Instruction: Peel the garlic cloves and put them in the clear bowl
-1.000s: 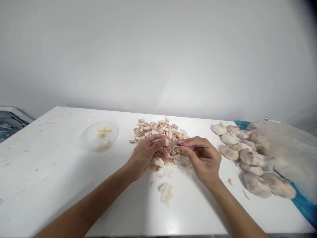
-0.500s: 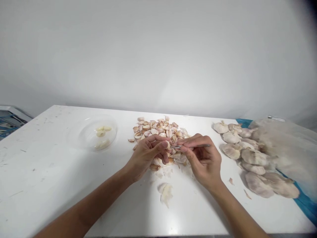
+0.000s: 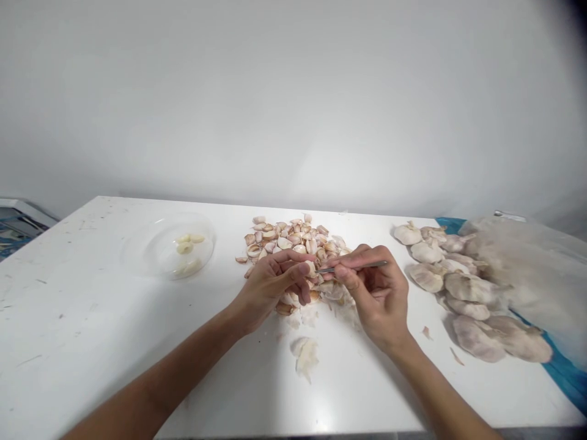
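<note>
Head view: left fingers (image 3: 297,271) around garlic clove (image 3: 310,267), right fingers (image 3: 349,279) around metal tool (image 3: 326,269).

Left hand (image 3: 266,286) pinches garlic clove (image 3: 310,268) above pile of unpeeled cloves (image 3: 284,237); right hand (image 3: 383,293) grips thin metal tool (image 3: 326,269), tip at clove. White tabletop (image 3: 238,397): clear dish (image 3: 158,250) with few peeled cloves (image 3: 184,247) at left, whole garlic bulbs (image 3: 468,287) heaped right beside translucent bag (image 3: 545,287), blue material (image 3: 566,379) along edge. Loose skin scraps (image 3: 306,356) nearer front. Pale wall (image 3: 275,110) behind.
</note>
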### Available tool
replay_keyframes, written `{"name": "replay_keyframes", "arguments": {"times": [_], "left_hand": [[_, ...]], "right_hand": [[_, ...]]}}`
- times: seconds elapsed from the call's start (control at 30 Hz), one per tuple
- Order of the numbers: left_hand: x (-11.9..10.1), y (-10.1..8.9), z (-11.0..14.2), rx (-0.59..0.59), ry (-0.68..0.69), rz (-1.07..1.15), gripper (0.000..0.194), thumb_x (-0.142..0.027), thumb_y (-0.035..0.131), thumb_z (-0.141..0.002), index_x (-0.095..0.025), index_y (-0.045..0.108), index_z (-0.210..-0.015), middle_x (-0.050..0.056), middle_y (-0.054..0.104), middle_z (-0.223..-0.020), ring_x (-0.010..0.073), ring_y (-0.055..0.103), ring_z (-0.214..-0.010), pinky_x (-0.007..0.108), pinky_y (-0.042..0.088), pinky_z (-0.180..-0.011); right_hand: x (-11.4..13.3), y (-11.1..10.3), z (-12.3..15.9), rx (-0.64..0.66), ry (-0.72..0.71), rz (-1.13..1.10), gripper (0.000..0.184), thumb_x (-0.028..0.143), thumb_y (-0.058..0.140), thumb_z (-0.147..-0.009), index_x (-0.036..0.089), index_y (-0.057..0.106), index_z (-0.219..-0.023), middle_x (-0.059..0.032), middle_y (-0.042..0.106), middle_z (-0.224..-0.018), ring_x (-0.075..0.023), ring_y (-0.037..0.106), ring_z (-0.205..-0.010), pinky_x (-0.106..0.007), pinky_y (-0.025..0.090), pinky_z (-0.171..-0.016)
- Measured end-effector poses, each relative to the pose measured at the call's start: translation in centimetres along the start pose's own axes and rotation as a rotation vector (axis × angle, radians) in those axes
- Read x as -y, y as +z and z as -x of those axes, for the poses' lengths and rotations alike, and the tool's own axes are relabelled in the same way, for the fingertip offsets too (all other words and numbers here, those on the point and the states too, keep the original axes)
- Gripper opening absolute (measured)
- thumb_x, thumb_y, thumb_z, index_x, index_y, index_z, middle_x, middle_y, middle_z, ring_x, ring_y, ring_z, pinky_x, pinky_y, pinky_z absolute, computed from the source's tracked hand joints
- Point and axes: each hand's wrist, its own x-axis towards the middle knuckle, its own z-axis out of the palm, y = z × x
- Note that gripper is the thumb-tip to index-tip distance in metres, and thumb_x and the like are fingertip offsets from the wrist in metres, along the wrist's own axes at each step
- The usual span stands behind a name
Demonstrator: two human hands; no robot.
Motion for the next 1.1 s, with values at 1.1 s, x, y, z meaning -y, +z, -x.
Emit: {"name": "replay_keyframes", "arguments": {"times": [1.1], "left_hand": [[-0.5,0.0,0.0,-0.063,0.111,0.129,0.040,-0.037,0.073,-0.092,-0.017,0.063,-0.126,0.007,0.077,-0.090,0.0096,0.066,-0.060,0.021,0.053,-0.060]], "right_hand": [[-0.3,-2.7,-1.4,0.220,0.074,0.083,0.013,0.018,0.072,-0.093,0.024,0.068,-0.103,-0.0041,0.072,-0.098,-0.0183,0.073,-0.092,-0.030,0.063,-0.073]]}}
